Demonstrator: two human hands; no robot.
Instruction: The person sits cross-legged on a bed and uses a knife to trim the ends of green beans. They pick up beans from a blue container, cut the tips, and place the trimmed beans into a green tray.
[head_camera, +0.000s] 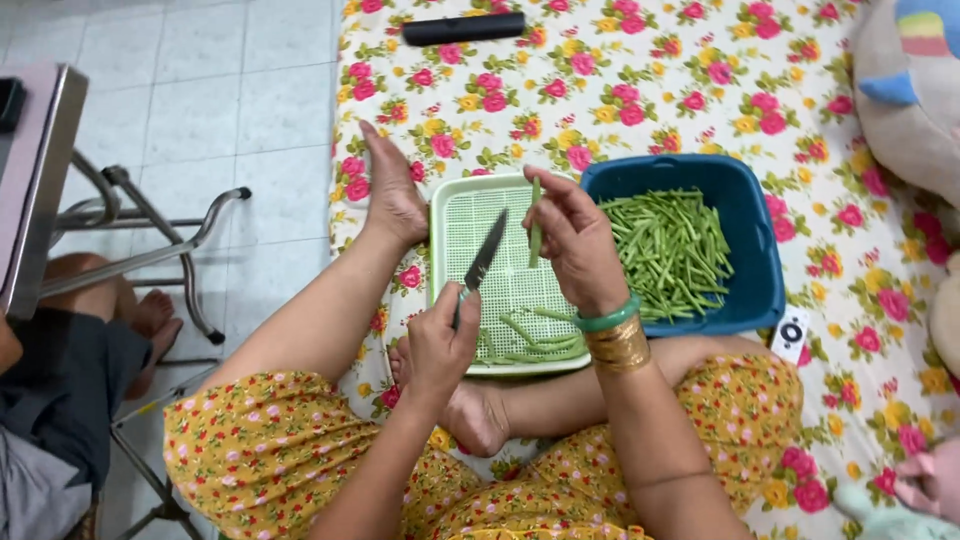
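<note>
Left hand (440, 345): gripping knife (484, 258), blade angled up-right toward bean.
Right hand (572, 240): pinching green bean (535, 228), upright, just right of blade tip.
Below: pale green tray (452, 215), cut pieces.
Right: blue basin (760, 250), beans.

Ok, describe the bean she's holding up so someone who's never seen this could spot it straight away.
Start at the blue tub of green beans on the floral sheet; just left of it lies a pale green perforated tray. Above that tray the right hand pinches a single bean. It alone stands upright in the air, while the others lie flat.
</note>
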